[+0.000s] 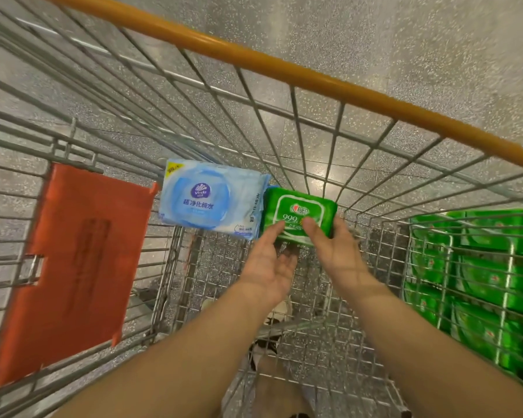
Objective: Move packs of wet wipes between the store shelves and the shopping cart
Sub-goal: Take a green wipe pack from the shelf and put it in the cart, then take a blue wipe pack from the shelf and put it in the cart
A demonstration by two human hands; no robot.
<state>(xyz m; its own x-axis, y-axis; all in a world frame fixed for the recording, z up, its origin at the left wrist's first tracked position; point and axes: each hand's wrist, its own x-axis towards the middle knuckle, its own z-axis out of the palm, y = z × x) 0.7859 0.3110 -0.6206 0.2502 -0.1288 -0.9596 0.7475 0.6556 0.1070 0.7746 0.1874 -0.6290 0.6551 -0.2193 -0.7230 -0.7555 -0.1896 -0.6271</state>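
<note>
- Seen from above, looking down into a wire shopping cart [329,164] with an orange handle bar [284,67] across the top.
- Green pack of wet wipes [299,215] at the far end of the cart's floor, just beside a blue pack of wet wipes [212,203] to its left, edges touching or nearly so.
- Left hand [269,263] reaching in, palm turned inward, thumb laid on the green pack's near left edge, fingers curled beneath.
- Right hand [335,245] gripping the green pack's near right edge, thumb on top.
- Orange flap [73,267] on the cart's left side.
- More green packs [477,279] stacked beyond the cart's right wall.
- Speckled grey floor [405,40] below.
</note>
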